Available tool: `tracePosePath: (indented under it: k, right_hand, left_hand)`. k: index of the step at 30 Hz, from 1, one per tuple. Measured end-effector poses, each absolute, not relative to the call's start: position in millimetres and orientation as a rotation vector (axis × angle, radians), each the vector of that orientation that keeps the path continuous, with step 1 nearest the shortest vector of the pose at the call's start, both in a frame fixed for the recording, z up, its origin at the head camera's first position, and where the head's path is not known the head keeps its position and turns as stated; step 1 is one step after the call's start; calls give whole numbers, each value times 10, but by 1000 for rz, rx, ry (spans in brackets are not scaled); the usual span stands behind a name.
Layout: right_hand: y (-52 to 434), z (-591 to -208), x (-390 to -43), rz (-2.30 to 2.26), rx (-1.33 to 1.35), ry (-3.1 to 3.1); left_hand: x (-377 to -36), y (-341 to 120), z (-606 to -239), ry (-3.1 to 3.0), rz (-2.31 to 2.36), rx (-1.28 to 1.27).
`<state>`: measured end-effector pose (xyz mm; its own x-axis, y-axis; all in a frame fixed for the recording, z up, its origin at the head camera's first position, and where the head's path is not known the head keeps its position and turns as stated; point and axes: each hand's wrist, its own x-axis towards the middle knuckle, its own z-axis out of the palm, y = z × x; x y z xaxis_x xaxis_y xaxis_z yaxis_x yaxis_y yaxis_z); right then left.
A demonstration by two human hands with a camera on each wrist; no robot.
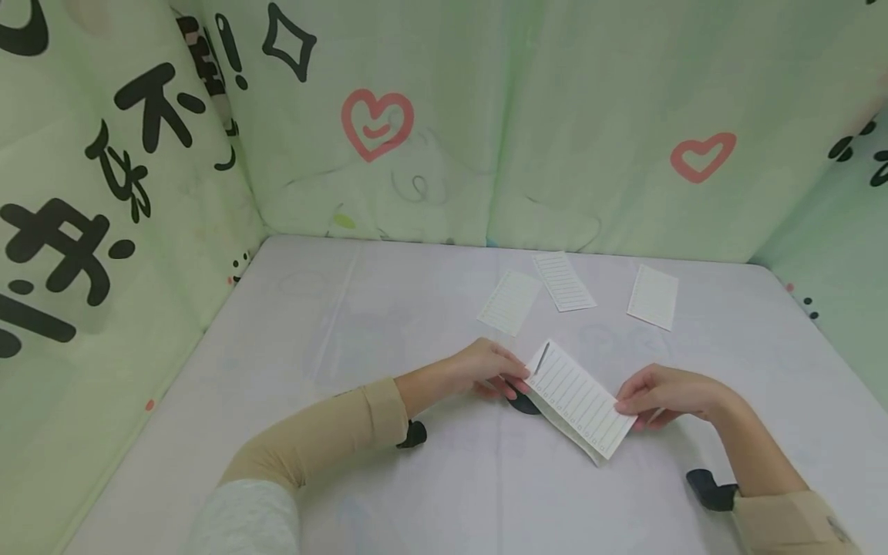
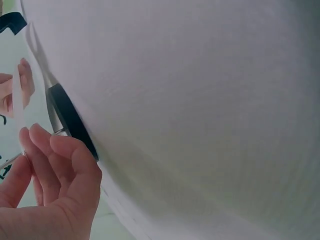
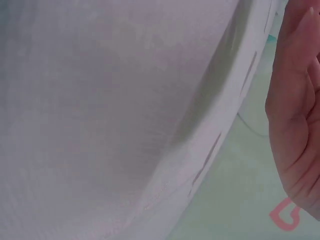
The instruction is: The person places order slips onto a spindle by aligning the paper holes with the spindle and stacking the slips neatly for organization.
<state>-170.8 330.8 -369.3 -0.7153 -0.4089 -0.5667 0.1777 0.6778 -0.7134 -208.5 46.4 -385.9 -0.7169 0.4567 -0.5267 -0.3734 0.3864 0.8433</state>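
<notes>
Both hands hold a white checklist sheet, with ruled lines and small boxes, tilted over the table. A second white layer shows along its lower edge. My left hand pinches the upper left corner; in the left wrist view its thumb and fingertips meet at the paper's edge. A slim dark bar lies along the sheet's upper left end. Beneath the left fingers, partly hidden by the paper, is a black round object. My right hand pinches the right edge between thumb and fingers.
Three more ruled white sheets lie farther back: one at the left, one in the middle and one at the right. A pale cloth covers the table. Green printed curtains stand behind and beside it.
</notes>
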Motion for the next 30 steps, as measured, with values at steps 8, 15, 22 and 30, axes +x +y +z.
tracePosePath:
  k: [8, 15, 22, 30]
  right_hand:
    - [3260, -3786, -1730, -927, -152, 2143]
    - [3261, -3819, -1726, -917, -131, 2122]
    - [3237, -3832, -1717, -902, -135, 2116]
    - [3191, -3823, -1708, -868, -124, 2130]
  left_hand:
    - [-2104, 509, -3931, 1931, 1370, -18]
    - [-2126, 526, -3958, 1948, 1336, -24]
    - [-2151, 526, -4012, 1931, 1322, -22]
    - [-2148, 535, -4040, 1955, 1300, -47]
